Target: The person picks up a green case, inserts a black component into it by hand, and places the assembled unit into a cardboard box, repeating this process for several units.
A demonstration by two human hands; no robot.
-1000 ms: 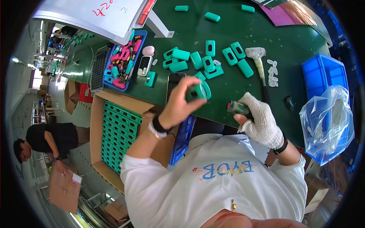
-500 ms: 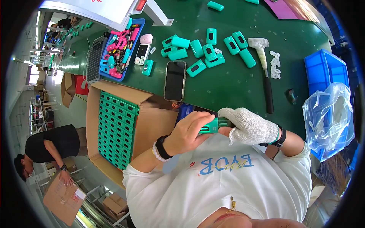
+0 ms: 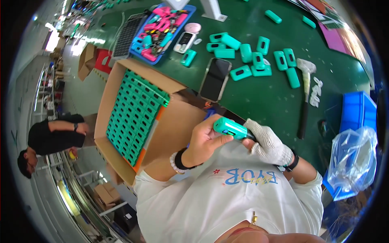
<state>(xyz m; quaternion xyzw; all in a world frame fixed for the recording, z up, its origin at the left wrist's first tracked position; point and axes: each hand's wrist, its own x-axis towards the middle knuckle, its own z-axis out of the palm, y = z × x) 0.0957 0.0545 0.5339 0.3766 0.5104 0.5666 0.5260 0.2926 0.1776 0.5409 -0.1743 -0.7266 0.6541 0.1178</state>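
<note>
Teal device (image 3: 225, 124) now aslant, screen (image 3: 229, 132) aglow

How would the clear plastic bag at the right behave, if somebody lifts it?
The bag is probably floppy, since it creases over the blue bin. It is likely light, being thin and see-through, and may slip, given its glossy surface.

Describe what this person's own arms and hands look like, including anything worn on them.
White short sleeves cover the upper arms. The left hand is ungloved, with a black band and a pale beaded bracelet at its wrist. The right hand wears a white knitted glove, one fingertip bare, and a black wristband.
</note>
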